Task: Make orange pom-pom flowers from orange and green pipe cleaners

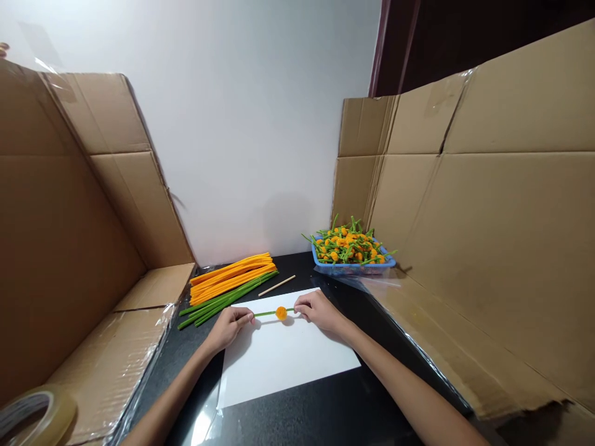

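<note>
My left hand (227,328) and my right hand (320,311) hold the two ends of a green pipe-cleaner stem (266,313) level above a white paper sheet (288,365). A fuzzy orange pipe-cleaner flower (281,313) sits at the middle of the stem. Beyond my left hand lie a bundle of green pipe cleaners (218,308) and a pile of orange pipe cleaners (232,279). A thin wooden stick (277,285) rests just past the paper's far edge.
A blue plastic basket (353,267) heaped with orange-and-green pipe-cleaner flowers (346,246) stands at the back right of the black table (334,409). Cardboard panels (506,217) rise on both sides, a white wall stands behind, and a roll of clear tape (39,418) lies front left.
</note>
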Demonstrator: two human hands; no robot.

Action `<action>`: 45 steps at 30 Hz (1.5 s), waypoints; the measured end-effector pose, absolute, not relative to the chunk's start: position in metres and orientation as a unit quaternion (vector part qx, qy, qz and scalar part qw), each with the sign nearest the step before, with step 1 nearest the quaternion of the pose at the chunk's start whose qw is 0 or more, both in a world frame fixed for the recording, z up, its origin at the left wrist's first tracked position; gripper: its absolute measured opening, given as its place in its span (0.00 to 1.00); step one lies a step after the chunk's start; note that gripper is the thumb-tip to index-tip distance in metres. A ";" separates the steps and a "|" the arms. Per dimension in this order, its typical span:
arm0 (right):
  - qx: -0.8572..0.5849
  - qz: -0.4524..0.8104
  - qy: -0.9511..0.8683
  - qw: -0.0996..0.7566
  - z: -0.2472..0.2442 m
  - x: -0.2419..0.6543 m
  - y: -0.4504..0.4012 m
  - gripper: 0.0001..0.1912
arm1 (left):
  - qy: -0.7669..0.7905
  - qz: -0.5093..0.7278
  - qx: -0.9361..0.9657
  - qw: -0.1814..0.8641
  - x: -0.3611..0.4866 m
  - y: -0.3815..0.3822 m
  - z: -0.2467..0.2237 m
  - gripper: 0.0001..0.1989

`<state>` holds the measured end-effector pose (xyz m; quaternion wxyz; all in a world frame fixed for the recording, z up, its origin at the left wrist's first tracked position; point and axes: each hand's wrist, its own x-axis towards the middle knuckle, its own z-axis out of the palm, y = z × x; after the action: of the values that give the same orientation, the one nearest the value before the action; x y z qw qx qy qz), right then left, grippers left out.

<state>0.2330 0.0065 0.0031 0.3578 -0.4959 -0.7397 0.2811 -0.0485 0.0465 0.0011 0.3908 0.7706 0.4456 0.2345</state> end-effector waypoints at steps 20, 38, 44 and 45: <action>-0.428 0.179 -0.811 0.357 0.011 0.187 -0.020 0.12 | 0.434 0.332 0.741 0.389 -0.012 0.012 0.002 0.15; -0.503 0.225 -0.769 0.324 0.004 0.180 -0.025 0.07 | 0.452 0.412 0.632 0.477 -0.005 0.009 -0.015 0.19; -0.453 0.200 -0.809 0.317 0.000 0.176 -0.028 0.11 | 0.463 0.448 0.616 0.453 0.001 -0.004 -0.016 0.15; -0.442 0.196 -0.816 0.317 -0.001 0.176 -0.028 0.11 | 0.460 0.453 0.612 0.456 0.002 -0.005 -0.017 0.15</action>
<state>0.1762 -0.0278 -0.0012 0.3169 -0.4423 -0.8159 0.1957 0.0020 -0.0048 -0.0168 0.4565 0.6119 0.4603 0.4531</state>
